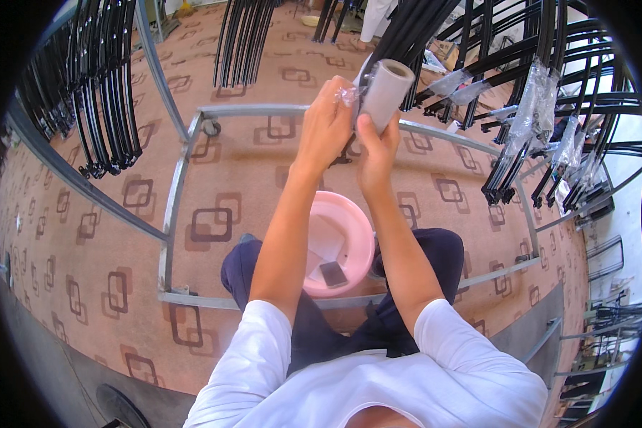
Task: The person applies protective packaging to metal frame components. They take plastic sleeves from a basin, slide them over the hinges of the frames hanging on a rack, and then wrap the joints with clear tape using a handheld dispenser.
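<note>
My right hand [379, 146] is wrapped round the lower part of a roll of clear stretch film [387, 89], its cardboard core facing up. Beside it, my left hand [326, 121] is closed, with a crumpled piece of clear film showing at its fingers. Both hands are at the lower end of a bundle of black tubes [417, 32] that slants down from the top. The roll and fingers partly hide the bundle's end. Between my knees is a pink basin [366, 250] holding a dark rectangular block [332, 274] and a pale flat piece.
A grey metal frame on casters [250, 109] surrounds the basin. Black tubes [110, 93] hang in rows at the left, and others with film-wrapped ends [531, 107] hang at the right. Patterned carpet [121, 235] covers the floor. A round black object [121, 406] lies at the lower left.
</note>
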Demonstrator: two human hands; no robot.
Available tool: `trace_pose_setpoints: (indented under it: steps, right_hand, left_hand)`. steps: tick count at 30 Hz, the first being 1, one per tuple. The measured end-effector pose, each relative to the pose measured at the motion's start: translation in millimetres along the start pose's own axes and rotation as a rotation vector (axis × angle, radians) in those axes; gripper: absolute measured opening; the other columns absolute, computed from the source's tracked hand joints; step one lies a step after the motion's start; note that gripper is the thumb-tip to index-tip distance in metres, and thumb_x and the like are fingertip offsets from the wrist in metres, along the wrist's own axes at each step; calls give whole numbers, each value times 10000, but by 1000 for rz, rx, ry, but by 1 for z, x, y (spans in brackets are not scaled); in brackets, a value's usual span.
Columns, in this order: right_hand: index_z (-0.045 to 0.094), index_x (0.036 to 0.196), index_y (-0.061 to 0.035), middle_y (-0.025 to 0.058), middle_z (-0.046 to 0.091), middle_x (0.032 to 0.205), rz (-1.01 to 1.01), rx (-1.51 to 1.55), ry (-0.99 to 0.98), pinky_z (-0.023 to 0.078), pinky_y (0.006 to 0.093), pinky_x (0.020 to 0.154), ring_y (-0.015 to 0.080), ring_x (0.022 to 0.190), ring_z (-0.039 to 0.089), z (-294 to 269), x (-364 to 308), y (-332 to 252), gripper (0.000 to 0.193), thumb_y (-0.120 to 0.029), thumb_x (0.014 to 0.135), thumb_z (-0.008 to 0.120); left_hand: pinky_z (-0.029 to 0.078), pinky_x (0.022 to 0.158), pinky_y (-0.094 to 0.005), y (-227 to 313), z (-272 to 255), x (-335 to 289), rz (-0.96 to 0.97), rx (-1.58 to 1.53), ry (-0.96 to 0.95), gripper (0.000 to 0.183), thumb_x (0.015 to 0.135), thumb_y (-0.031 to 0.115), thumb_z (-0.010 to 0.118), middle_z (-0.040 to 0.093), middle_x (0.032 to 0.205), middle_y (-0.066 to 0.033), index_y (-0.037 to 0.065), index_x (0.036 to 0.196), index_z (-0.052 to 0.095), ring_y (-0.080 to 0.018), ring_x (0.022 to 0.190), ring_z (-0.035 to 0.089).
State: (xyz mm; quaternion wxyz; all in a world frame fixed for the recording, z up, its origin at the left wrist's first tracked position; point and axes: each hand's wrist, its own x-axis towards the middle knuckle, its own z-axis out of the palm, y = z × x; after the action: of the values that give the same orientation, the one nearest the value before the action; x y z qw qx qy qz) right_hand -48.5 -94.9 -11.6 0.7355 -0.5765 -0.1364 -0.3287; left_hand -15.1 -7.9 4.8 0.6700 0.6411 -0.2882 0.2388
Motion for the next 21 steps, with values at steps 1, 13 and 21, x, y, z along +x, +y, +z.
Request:
trace_pose_setpoints:
  steps: [1, 13, 21]
  right_hand:
    - [337, 1213, -20, 83, 366, 1158, 17, 99, 21, 305, 285, 909, 170, 1070, 381, 5, -3, -4, 570, -149, 737, 622]
    - [317, 1180, -18, 71, 447, 1025, 75, 150, 128, 380, 256, 790, 125, 897, 448, 13, 3, -23, 521, -76, 749, 604]
    - [302, 1218, -24, 70, 464, 1036, 108, 172, 140, 379, 257, 794, 131, 904, 455, 14, 11, -23, 565, -44, 739, 601]
  left_hand:
    - [404, 655, -373, -1, -1, 1, 21, 40, 11, 194, 877, 202, 384, 492, 807, -161, 37, 893, 482, -354, 721, 493]
    - [413, 559, -307, 1, 9, -2, -2, 44, 331, 158, 826, 138, 482, 493, 675, -112, -5, 771, 521, -233, 584, 525]
    - [376, 508, -286, 20, 16, 7, -154, -22, 551, 138, 815, 92, 494, 449, 539, -72, -6, 717, 494, -151, 497, 439]
